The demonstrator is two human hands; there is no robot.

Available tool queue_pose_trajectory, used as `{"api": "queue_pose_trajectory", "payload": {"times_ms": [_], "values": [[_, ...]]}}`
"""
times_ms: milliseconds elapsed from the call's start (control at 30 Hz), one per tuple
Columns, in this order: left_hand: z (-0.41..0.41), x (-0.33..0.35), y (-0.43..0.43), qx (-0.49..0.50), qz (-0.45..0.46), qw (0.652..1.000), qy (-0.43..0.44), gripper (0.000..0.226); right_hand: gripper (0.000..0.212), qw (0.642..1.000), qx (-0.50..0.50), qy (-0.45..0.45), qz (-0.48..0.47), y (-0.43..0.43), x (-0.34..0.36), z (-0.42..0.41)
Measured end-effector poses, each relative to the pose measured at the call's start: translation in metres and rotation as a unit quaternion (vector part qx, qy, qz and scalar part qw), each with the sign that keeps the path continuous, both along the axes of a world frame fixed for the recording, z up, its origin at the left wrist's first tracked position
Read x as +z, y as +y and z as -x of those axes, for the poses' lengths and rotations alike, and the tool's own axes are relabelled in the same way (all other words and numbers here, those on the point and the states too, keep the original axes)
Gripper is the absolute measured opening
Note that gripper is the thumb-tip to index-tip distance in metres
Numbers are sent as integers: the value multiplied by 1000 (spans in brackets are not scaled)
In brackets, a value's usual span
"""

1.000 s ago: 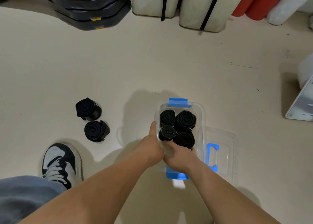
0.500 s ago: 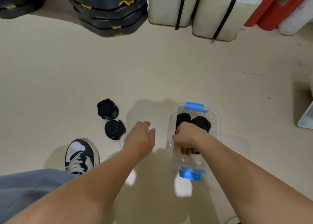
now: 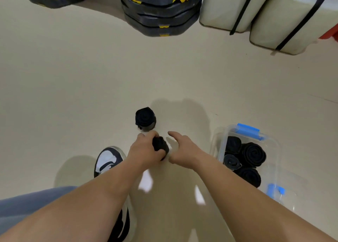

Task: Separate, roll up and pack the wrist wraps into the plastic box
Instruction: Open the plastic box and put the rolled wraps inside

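My left hand (image 3: 144,151) grips a rolled black wrist wrap (image 3: 161,146) on the beige floor, fingers curled round it. My right hand (image 3: 182,149) hovers just right of that roll with fingers relaxed, holding nothing. A second rolled black wrap (image 3: 145,119) stands on the floor a little beyond both hands. The clear plastic box (image 3: 218,142) with blue clips sits to the right. Several rolled black wraps (image 3: 253,154) stand packed on end inside it.
My black-and-white sneaker (image 3: 108,161) is at the left of my left arm. Stacked black weight plates (image 3: 161,12) and cream pads with black straps (image 3: 228,9) line the far edge. The box's clear lid (image 3: 289,185) lies by the box at lower right.
My left hand reached forward and took hold of the nearer roll on the floor. My right hand left the box and came across beside it. The view swung left.
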State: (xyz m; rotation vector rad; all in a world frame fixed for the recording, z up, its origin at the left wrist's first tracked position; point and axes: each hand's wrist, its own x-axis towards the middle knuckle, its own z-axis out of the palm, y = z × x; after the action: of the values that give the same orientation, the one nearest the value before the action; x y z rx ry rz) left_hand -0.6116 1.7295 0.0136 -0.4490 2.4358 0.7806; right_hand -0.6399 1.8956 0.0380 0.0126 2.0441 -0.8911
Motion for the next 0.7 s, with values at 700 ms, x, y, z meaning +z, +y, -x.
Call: {"api": "queue_pose_trajectory", "payload": {"times_ms": [700], "values": [[58, -22, -20, 17, 64, 998, 10, 52, 51, 963, -240, 47, 108, 40, 30, 25]]}}
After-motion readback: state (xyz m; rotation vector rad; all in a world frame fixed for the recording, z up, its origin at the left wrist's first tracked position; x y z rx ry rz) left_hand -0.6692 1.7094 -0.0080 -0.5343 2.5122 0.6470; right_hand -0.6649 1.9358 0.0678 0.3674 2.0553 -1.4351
